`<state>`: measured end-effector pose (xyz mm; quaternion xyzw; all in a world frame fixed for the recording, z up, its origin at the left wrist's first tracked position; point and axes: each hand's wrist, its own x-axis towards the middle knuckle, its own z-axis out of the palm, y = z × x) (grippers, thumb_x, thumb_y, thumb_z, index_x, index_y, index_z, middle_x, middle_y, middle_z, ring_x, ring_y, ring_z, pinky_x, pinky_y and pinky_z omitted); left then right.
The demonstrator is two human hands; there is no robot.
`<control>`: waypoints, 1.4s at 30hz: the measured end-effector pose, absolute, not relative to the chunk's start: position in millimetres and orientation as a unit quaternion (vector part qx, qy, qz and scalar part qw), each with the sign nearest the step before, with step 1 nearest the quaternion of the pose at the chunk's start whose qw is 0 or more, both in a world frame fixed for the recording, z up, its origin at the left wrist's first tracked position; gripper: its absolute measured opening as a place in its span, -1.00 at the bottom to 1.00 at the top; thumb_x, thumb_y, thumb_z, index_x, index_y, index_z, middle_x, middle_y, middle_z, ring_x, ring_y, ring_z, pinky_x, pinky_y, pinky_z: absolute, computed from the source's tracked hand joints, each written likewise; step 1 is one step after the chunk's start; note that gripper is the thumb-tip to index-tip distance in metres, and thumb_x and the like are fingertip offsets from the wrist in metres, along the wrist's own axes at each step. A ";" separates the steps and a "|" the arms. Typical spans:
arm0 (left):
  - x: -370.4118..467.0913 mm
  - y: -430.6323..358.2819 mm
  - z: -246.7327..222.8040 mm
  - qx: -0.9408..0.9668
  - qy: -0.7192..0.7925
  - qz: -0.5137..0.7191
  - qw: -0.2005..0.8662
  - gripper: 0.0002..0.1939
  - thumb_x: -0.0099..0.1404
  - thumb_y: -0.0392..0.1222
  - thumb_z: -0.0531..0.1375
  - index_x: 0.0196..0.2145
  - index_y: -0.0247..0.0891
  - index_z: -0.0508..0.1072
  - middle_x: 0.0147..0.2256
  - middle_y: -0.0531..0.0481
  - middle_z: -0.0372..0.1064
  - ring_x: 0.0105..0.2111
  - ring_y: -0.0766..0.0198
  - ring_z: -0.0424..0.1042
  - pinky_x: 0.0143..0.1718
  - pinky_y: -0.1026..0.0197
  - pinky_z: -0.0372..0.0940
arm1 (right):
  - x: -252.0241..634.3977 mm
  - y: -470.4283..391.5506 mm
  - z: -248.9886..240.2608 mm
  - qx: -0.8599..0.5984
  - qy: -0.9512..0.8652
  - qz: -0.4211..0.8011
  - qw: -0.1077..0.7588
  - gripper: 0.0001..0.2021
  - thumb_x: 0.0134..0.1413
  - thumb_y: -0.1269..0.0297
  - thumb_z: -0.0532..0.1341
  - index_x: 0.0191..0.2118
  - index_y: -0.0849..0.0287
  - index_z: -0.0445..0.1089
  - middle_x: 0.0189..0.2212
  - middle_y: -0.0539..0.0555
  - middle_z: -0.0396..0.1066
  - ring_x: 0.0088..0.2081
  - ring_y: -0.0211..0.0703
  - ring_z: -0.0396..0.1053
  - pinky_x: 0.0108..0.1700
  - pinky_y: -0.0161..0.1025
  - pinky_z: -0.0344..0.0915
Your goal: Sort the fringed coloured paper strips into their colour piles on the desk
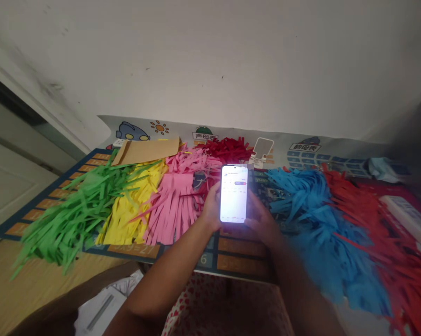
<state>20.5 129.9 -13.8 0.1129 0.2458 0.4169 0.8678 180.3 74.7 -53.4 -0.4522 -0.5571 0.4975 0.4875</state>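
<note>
A smartphone (233,200) with a bright, lit screen is held upright over the middle of the table. My left hand (213,207) grips its left edge, and my right hand (261,217) is closed around its right edge; the fingers behind the phone are hidden. Just left of the phone lie pink paper fringes (173,210), then yellow fringes (129,210) and green fringes (73,210). Dark red fringes (227,149) are heaped behind it. To the right spread blue fringes (329,233) and red fringes (374,224).
A brown cardboard piece (147,151) rests on the yellow and green fringes. Behind the phone stands a white phone stand (262,151) near the wall (210,70). A white box (406,217) sits at the right. Below the table's left front is an open box with white packets (103,310).
</note>
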 end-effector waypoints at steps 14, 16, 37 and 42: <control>20.8 129.4 -10.1 0.097 0.266 0.409 0.867 -0.47 0.34 0.10 0.03 -0.08 -0.42 0.53 -0.39 -0.19 0.57 -0.35 0.00 0.58 -0.24 0.04 0.45 | 177.4 73.6 -49.6 -0.461 -0.547 0.494 0.494 -0.16 -0.10 0.34 0.30 0.35 -0.06 0.06 0.27 0.04 0.21 0.21 0.15 0.26 0.17 0.13 0.27; 21.0 129.1 -9.2 0.095 0.271 0.409 0.866 -0.47 0.34 0.10 0.03 -0.09 -0.42 0.53 -0.39 -0.19 0.57 -0.36 0.00 0.58 -0.24 0.04 0.45 | 177.3 73.7 -49.4 -0.460 -0.549 0.492 0.495 -0.16 -0.10 0.35 0.31 0.35 -0.06 0.06 0.27 0.04 0.22 0.19 0.15 0.28 0.17 0.13 0.28; 19.9 130.2 -11.1 0.097 0.278 0.407 0.865 -0.53 0.30 0.07 0.09 -0.18 -0.42 0.54 -0.37 -0.19 0.57 -0.36 0.00 0.57 -0.25 0.02 0.43 | 179.8 73.8 -54.9 -0.450 -0.561 0.493 0.490 -0.15 -0.04 0.24 0.31 0.38 -0.02 0.00 0.25 0.08 0.24 0.14 0.11 0.33 0.14 0.08 0.31; 20.3 130.1 -10.7 0.095 0.279 0.409 0.863 -0.53 0.31 0.08 0.09 -0.18 -0.42 0.55 -0.38 -0.18 0.57 -0.37 0.01 0.57 -0.25 0.04 0.43 | 181.8 74.2 -57.2 -0.465 -0.569 0.478 0.481 -0.15 -0.04 0.25 0.31 0.38 0.01 0.00 0.24 0.09 0.26 0.15 0.11 0.32 0.17 0.08 0.27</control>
